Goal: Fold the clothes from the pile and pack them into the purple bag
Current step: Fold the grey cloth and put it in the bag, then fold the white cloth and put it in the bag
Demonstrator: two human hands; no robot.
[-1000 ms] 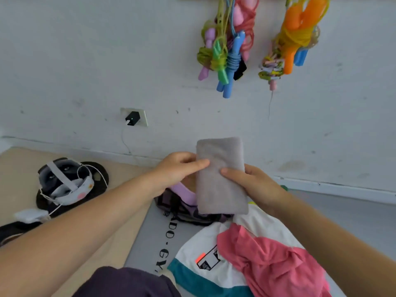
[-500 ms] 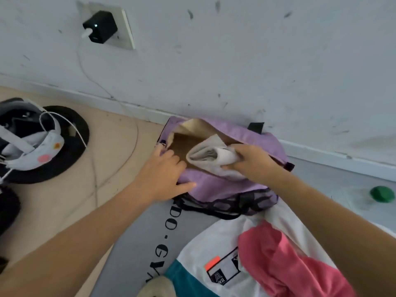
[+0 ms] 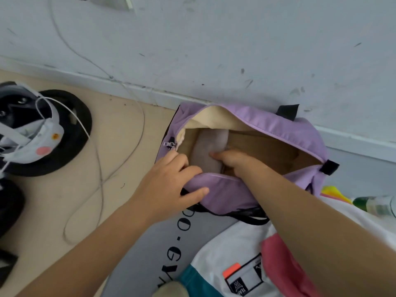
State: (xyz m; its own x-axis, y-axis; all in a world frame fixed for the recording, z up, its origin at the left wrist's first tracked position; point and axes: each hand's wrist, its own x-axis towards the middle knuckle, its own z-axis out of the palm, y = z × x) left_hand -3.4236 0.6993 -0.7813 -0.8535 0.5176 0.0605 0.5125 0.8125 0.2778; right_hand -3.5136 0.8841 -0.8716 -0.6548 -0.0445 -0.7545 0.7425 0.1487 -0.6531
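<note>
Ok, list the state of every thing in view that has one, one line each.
purple bag: unzipped, mouth open.
folded grey garment: inside the bag, folded.
left hand: grips the bag's near edge.
right hand: inside the bag, resting on the garment.
white T-shirt: unfolded, outside the bag.
pink garment: crumpled on the T-shirt.
</note>
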